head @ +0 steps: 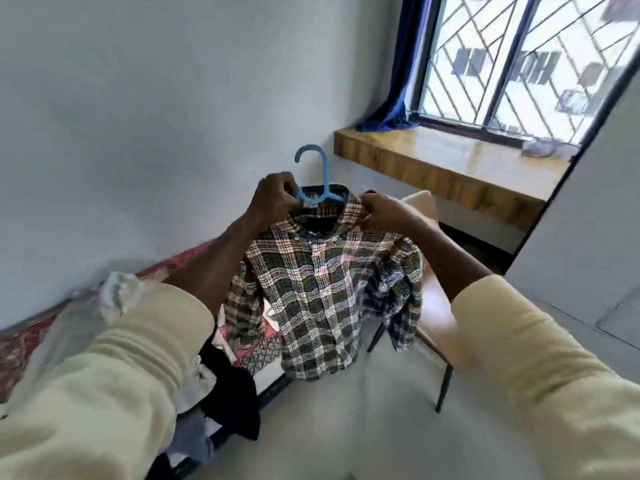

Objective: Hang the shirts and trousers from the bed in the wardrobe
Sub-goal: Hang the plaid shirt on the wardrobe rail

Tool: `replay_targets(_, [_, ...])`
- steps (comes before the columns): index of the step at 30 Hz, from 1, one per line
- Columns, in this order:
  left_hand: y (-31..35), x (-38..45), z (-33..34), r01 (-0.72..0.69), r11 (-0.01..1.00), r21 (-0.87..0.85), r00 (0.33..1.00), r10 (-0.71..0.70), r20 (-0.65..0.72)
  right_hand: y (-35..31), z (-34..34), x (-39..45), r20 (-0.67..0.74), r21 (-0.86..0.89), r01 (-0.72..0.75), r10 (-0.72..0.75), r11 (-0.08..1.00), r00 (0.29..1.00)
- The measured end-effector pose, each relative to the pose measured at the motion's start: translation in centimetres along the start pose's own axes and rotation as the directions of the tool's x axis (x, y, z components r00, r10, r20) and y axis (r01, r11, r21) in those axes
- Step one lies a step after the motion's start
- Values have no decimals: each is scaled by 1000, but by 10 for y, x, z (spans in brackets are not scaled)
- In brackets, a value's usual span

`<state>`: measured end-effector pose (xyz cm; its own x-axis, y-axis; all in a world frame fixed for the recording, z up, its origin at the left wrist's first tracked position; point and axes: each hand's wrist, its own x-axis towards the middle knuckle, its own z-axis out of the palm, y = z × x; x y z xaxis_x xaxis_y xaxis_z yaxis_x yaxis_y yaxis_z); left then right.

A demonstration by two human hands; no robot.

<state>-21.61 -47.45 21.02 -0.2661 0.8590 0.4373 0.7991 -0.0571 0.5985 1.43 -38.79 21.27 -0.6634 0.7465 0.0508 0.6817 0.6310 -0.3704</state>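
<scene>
A green, white and pink plaid shirt (320, 289) hangs in the air in front of me on a blue plastic hanger (320, 174). Its hook points up above the collar. My left hand (273, 197) pinches the left arm of the hanger together with the shirt's collar. My right hand (382, 211) grips the right side of the collar. The shirt's front faces me, sleeves hanging down. More clothes, among them a black garment (232, 386) and pale ones (117, 292), lie heaped on the bed (27, 341) at the lower left. No wardrobe is in view.
A chair (436, 306) with thin dark legs stands just behind the shirt at the right. A wooden window ledge (443, 168) runs below a barred window with a blue curtain (398, 81). A white wall is at the left, pale floor below.
</scene>
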Motion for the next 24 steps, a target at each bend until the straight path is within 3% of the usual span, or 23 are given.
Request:
replay_targets(3, [21,-31,11,-4,988,-151,1000,4,0,4,5,-58,-214,23,-46,50,999,976])
replay_targets(5, [29,-37,11,134,952,-274,971,-71,229,12,5,-91,-320,79,-117,136,990,938])
replay_targets(7, [45,-43,13,169,969,-178,881,-68,469,28,1,-126,-408,112,-203,232,973,883])
replay_targets(9, [68,-48,25,83,993,-80,845,-28,534,46,-6,-161,-470,201,-265,331,943,818])
replay_targets(12, [119,-56,63,-16,997,-72,924,42,380,74,-23,-212,-510,302,-328,442,895,738])
replay_targets(14, [149,-58,91,-74,996,-50,975,83,205,93,-38,-238,-496,320,-338,460,885,737])
replay_targets(16, [182,-62,125,-105,991,-78,987,113,114,118,-58,-267,-435,305,-359,464,882,771])
replay_targets(20, [249,-76,189,-116,984,-132,992,121,32,182,-89,-318,-290,183,-414,451,892,844])
replay_targets(24, [333,-67,268,-161,960,-227,986,168,12,265,-113,-373,-433,114,-537,528,836,730])
